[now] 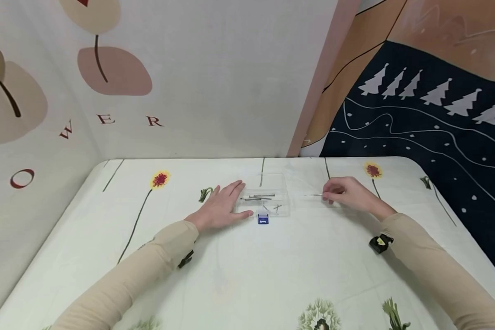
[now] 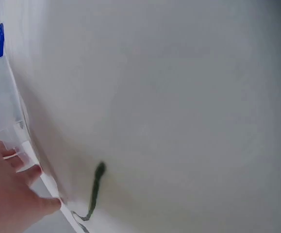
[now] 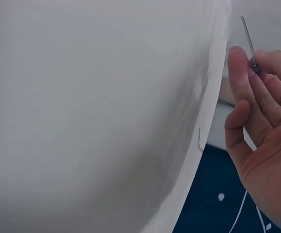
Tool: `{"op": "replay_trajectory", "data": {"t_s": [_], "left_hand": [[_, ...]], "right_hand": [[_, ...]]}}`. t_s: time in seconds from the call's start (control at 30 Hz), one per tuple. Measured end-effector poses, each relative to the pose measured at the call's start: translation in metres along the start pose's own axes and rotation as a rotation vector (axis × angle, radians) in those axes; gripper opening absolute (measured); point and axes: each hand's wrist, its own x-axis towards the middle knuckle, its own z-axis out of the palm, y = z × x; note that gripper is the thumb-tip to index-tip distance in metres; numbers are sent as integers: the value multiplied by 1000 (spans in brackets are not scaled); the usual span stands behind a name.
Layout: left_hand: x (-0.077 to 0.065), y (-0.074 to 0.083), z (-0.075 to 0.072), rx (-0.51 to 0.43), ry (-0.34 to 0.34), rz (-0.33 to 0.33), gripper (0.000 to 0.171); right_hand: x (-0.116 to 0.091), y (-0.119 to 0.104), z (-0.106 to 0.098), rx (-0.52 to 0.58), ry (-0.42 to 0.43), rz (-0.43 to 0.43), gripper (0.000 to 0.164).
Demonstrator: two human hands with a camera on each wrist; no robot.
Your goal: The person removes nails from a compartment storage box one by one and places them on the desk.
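Observation:
A clear plastic box (image 1: 288, 208) lies on the table, with several long nails (image 1: 257, 197) in its larger part. A few shorter nails (image 1: 277, 207) sit in the front right part. At the box's front edge is a blue latch (image 1: 263, 219). My left hand (image 1: 219, 207) rests against the box's left side, fingers stretched and thumb near the front edge. To the right of the box, my right hand (image 1: 347, 193) pinches a nail (image 3: 248, 41) near its head between thumb and fingers. The nail's tip points left, toward the box.
A white cloth with printed flowers covers the table (image 1: 231, 275). Behind it rises a pale fabric wall (image 1: 214, 114). A dark hanging with white trees (image 1: 396, 119) is at the right. Both sleeves (image 1: 161, 256) reach in from the front.

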Motion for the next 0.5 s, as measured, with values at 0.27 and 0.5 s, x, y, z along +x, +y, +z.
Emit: {"op": "replay_trajectory", "data": {"t_s": [0.27, 0.5], "left_hand": [[6, 10, 3, 24, 79, -81, 97], [10, 13, 7, 85, 11, -134, 115]], "right_hand": [[-9, 6, -9, -19, 42, 50, 9], [-12, 7, -10, -21, 58, 37, 8]]}}
